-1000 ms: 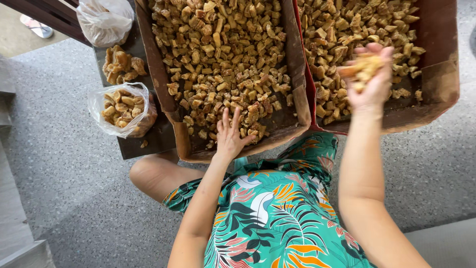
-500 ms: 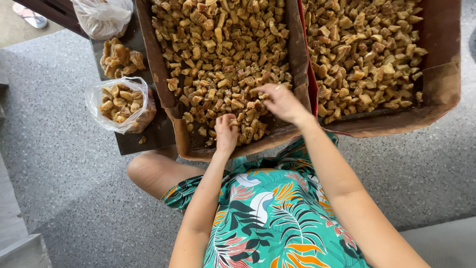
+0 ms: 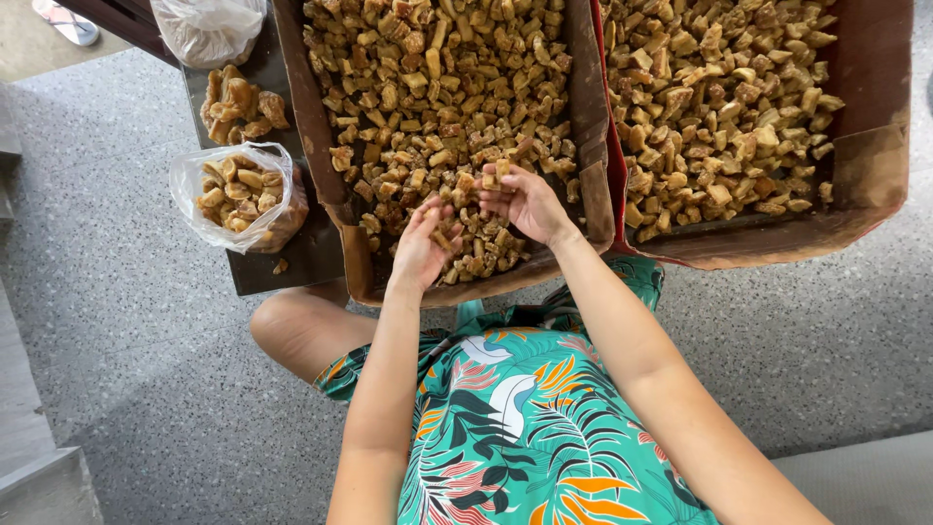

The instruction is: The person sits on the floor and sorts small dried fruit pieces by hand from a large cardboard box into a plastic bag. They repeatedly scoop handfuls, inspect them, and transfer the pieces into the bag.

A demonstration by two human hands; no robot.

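Both hands are seen at the centre of the frame, in the near end of the left cardboard tray [image 3: 316, 126], which is filled with brown chunks [image 3: 437, 87]. The left hand [image 3: 425, 243] is cupped loosely around several chunks. The right hand [image 3: 525, 199] is pinched on one small chunk [image 3: 498, 175]. A second filled tray [image 3: 875, 165] lies at upper right, and a clear plastic bag [image 3: 238, 194] of pieces at left.

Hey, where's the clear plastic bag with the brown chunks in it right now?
In the head view, the clear plastic bag sits at left on a dark board, beside the left cardboard box and below a loose pile of chunks.
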